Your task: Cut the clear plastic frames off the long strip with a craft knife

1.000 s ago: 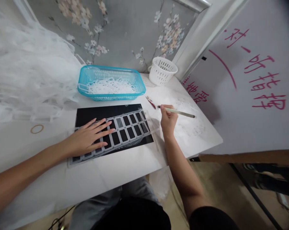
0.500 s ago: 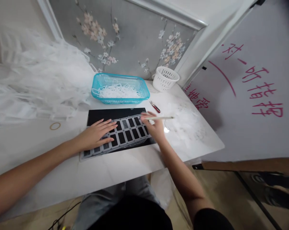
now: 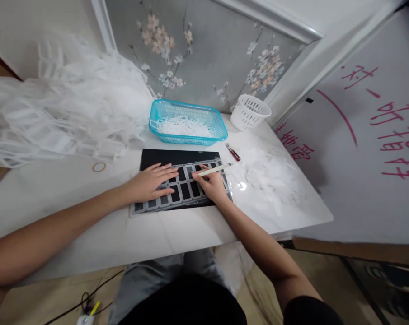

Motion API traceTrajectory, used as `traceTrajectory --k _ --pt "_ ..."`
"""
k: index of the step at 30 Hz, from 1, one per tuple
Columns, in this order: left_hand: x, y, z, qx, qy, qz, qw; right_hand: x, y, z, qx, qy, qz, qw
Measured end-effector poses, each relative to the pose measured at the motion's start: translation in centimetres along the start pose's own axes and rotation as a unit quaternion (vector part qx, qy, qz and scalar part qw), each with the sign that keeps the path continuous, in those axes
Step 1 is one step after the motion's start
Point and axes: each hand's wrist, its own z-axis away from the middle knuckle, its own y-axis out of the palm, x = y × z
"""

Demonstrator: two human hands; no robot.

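Observation:
A clear plastic sheet of rectangular frames lies across a black mat on the white table. My left hand rests flat on the left part of the sheet, its fingers stretched out and apart. Toward the sheet's right part, my right hand grips a pale, thin pen-like tool. The tool slants up to the right, and the fingers pinch its lower left end over one of the frames. What that end touches is hidden by the fingers.
Behind the mat stands a blue basket with white frame pieces inside. A white basket, red-handled snips and loose clear pieces are to the right. White netting is heaped at left, near a tan ring.
My right hand has moved left and down onto the sheet with the pen-like tool, which has tilted. My left hand stays flat on the sheet. The whole view has shifted.

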Motion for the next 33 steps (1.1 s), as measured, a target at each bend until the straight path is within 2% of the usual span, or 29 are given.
traceTrajectory --k 3,7,11,12,14,16,18,20,23,25,27,30,33 --pt "0.0 0.0 0.0 0.007 -0.003 0.001 1.000 0.1 0.1 0.0 0.006 -0.039 0.034 0.999" --pt "0.0 0.0 -0.1 0.016 -0.006 0.000 1.000 0.2 0.4 0.1 -0.008 -0.111 0.134 0.985" --pt "0.1 0.1 -0.1 0.022 -0.006 0.000 1.000 0.0 -0.1 -0.6 -0.030 -0.122 0.166 0.978" --pt "0.1 0.2 -0.1 0.022 -0.006 0.004 1.000 0.0 -0.7 -1.1 -0.059 -0.117 0.154 0.979" --pt "0.1 0.1 -0.1 0.023 -0.007 0.016 1.000 0.0 -2.1 -2.4 -0.167 -0.102 0.105 0.975" --pt "0.1 -0.3 -0.1 0.030 -0.010 0.036 0.999 0.5 -3.4 -3.7 -0.300 -0.078 0.034 0.950" --pt "0.2 -0.9 0.0 0.047 -0.011 0.064 0.997 1.3 -3.9 -4.4 -0.363 -0.062 -0.016 0.930" --pt "0.5 -1.6 0.1 0.071 -0.026 0.098 0.992 2.5 -3.4 -4.2 -0.323 -0.067 -0.022 0.944" --pt "1.3 -2.2 0.3 0.088 -0.051 0.133 0.986 3.6 -1.6 -2.9 -0.175 -0.069 -0.008 0.982" --pt "1.7 -2.2 0.4 0.079 -0.032 0.129 0.988 3.5 -0.8 -2.3 -0.093 -0.040 -0.010 0.995" --pt "1.9 -2.0 0.4 0.061 -0.007 0.112 0.992 3.0 -0.7 -2.0 -0.040 -0.006 -0.011 0.999" --pt "1.5 -2.2 -0.1 0.013 -0.002 0.087 0.996 2.8 -1.0 -1.6 -0.028 0.014 -0.039 0.999" --pt "0.4 -2.9 -2.0 -0.055 0.021 0.084 0.995 4.3 -0.2 -0.7 -0.042 0.007 -0.101 0.994"
